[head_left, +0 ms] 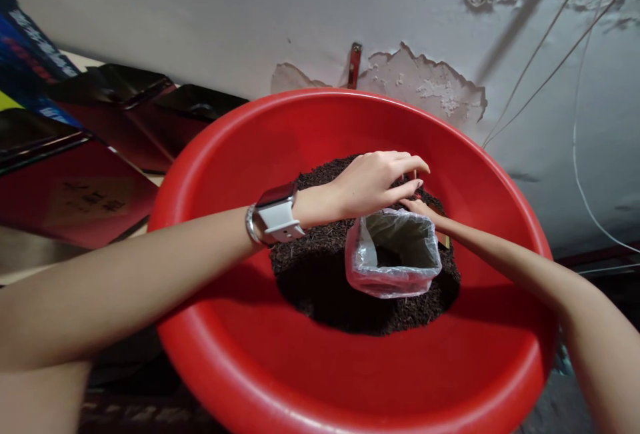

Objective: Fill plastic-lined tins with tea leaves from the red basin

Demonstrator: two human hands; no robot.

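Note:
A large red plastic basin [240, 367] holds a heap of dark, dry, shredded leaves [320, 287] that look like loose tea. On the heap stands a small pinkish-red box [363, 279] with a clear plastic bag [400, 270] lining it and folded over its rim; its mouth faces up. My left hand [383, 181], with a white-strapped watch [280, 215] on the wrist, hovers palm down just beyond the box, fingers stretched and slightly curved. Behind the box is my right hand [423, 209], its fingers mostly hidden by the left hand. A yellowish edge [444, 241] shows beneath the right wrist.
Dark red boxes [75, 187] with black tops stand left of the basin, beside a blue printed package [35, 54]. Behind rises a wall [225, 21] with peeling plaster. Thin cables [545, 61] hang at the right, and a red strip [355, 66] shows behind the basin's rim.

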